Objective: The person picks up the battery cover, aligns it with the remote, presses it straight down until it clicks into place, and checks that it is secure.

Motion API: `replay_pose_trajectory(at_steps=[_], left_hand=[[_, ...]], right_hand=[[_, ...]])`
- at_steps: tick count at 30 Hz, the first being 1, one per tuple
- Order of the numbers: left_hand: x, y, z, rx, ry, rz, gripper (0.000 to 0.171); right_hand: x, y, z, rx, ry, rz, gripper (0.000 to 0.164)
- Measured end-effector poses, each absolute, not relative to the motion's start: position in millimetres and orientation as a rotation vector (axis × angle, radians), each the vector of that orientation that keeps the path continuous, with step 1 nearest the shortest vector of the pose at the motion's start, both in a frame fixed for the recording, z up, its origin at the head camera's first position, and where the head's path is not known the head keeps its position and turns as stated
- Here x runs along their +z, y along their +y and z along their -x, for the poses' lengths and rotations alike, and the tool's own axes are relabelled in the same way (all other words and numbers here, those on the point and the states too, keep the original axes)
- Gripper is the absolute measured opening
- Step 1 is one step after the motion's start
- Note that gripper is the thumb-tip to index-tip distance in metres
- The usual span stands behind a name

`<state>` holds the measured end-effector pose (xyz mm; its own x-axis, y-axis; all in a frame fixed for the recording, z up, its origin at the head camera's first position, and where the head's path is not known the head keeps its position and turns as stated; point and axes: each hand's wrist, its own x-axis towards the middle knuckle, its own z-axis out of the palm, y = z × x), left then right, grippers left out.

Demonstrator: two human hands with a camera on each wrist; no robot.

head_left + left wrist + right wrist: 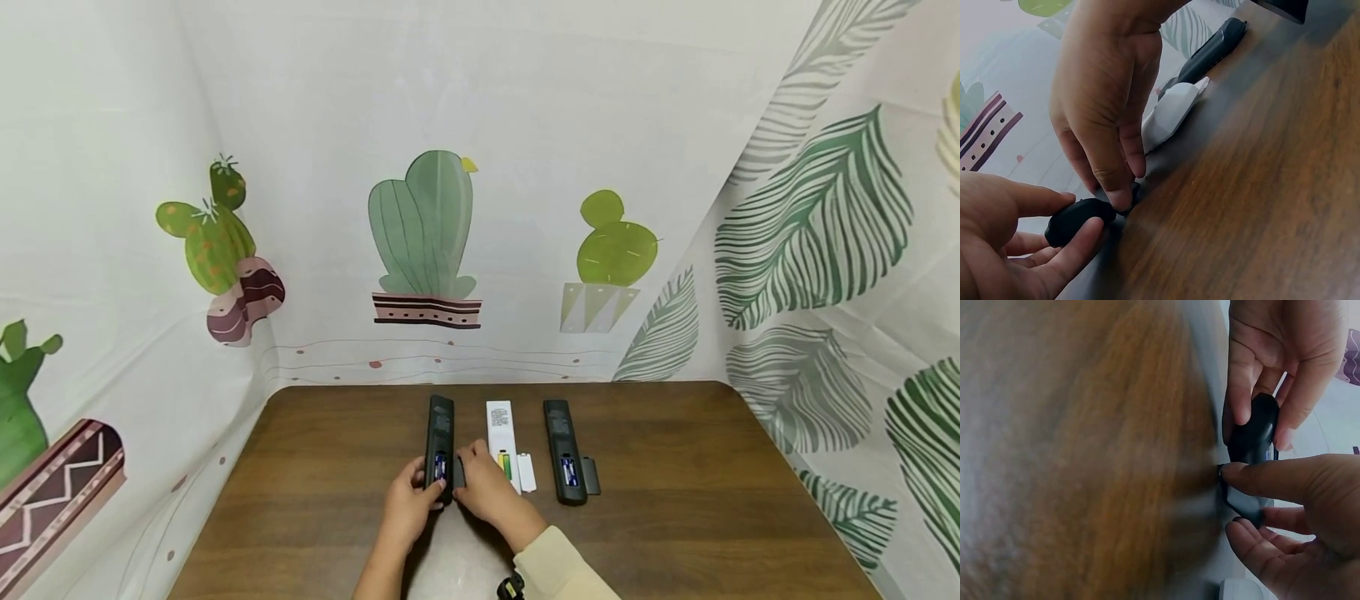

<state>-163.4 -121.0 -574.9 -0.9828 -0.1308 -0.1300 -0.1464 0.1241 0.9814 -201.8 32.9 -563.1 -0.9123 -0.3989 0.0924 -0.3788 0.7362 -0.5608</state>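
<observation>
At the left of the row, a black remote control (441, 421) lies back side up, with blue batteries (440, 467) showing in its uncovered compartment. My left hand (406, 507) grips its lower end, thumb on one side and fingers on the other. Close against the remote's right side, my right hand (492, 490) pinches a black battery cover (1244, 503) between thumb and fingers. In the right wrist view the cover sits low by the table, right beside the remote's body (1255, 432). Part of the cover is hidden by my right fingers.
Right of my hands lie a white remote (499, 417) with its white cover (527, 472) and another black remote (558, 425) with its black cover (591, 477). Both have batteries in uncovered compartments. The wooden table (697, 517) meets a cactus-print cloth (525, 250) at the back.
</observation>
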Motion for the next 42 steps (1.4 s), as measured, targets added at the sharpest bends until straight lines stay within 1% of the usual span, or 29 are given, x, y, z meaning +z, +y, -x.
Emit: replay_pose_trajectory(at_steps=[8, 17, 22, 29, 42], left_hand=[[-571, -122, 162, 2.152, 2.281, 0.306, 0.062], [-567, -127, 161, 2.212, 2.181, 0.321, 0.060], [-566, -128, 161, 2.231, 2.136, 0.324, 0.061], [-565, -127, 161, 2.283, 2.065, 0.284, 0.059], [-562, -121, 162, 2.342, 1.912, 0.197, 0.066]], right_hand=[[-561, 33, 201, -0.890, 2.915, 0.662, 0.052], [-561, 36, 199, -0.947, 2.959, 0.716, 0.041], [-561, 39, 200, -0.976, 2.983, 0.759, 0.039], [-556, 45, 200, -1.086, 2.967, 0.735, 0.035], [-542, 58, 194, -1.270, 2.965, 0.695, 0.035]])
